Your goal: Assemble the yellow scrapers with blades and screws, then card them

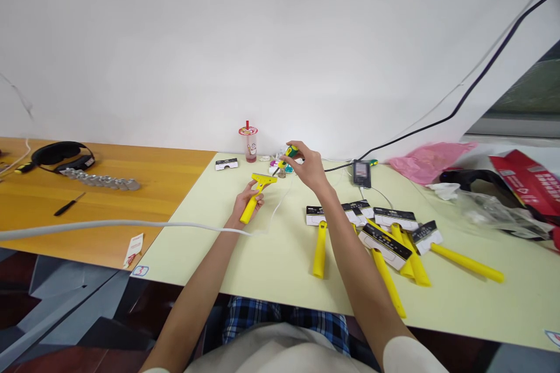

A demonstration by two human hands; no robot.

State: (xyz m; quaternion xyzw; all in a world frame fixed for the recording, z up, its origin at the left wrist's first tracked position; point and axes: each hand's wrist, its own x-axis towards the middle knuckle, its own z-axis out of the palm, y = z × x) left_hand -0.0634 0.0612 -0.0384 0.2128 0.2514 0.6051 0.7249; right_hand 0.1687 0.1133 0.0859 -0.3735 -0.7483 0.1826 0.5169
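Note:
A yellow scraper [252, 205] is held in my left hand [244, 200], its wide head tilted up and away from me. My right hand [308, 164] grips a screwdriver [289, 153] with a green and yellow handle. The screwdriver's shaft slants down to the left, its tip close to the right end of the scraper head. Whether the tip touches the head I cannot tell. Several more yellow scrapers [320, 250] with black and white card sleeves lie to the right, partly behind my right forearm.
A lidded cup [251, 145] with a red straw stands by the wall, near a loose card sleeve [226, 164]. A small black device [361, 174] with cables lies at right, near a pink bag [426, 157]. A white cable [131, 224] crosses in front at left.

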